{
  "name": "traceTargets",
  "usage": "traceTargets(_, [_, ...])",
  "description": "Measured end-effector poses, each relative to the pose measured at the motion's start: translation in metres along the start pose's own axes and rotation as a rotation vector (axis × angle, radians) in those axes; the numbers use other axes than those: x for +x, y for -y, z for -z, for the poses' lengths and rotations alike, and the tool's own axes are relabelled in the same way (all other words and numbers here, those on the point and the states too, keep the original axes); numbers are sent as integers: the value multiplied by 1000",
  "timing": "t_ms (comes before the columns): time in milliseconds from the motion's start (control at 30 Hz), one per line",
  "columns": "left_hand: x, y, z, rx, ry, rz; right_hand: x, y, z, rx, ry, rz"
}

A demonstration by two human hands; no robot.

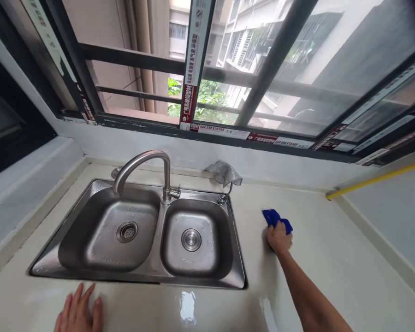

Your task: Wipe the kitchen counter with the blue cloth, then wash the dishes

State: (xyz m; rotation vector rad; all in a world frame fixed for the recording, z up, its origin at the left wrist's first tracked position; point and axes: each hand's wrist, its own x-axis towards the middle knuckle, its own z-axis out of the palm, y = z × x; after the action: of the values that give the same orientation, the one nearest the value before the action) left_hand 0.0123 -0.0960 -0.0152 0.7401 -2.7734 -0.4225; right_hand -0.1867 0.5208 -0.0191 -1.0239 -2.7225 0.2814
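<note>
My right hand is closed on a blue cloth and presses it on the pale countertop, to the right of the sink. Parts of the cloth stick out beyond the fingers; the rest lies hidden under the hand. My left hand rests on the counter in front of the sink's left bowl, fingers stretched out and slightly apart, holding nothing. Between and beyond the hands sits the double-bowl steel sink, with water drops in both bowls.
A curved steel faucet rises behind the sink. Crumpled grey wrap covers the top of a soap dispenser at the back right corner. Dark window frames stand behind the counter. Along the right wall runs a yellow pipe.
</note>
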Motion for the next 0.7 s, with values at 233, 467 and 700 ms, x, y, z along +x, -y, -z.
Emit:
traceTargets(233, [-4,-9,2,-51,-112,-46,-56,80,-21,-95,4,538])
traceTargets(467, [-8,-2,-1,-51,-130,-111,-105,38,5,-172,182,981])
traceTargets(700, [-17,12,-11,-205,-164,-82,-222,-76,10,193,187,881])
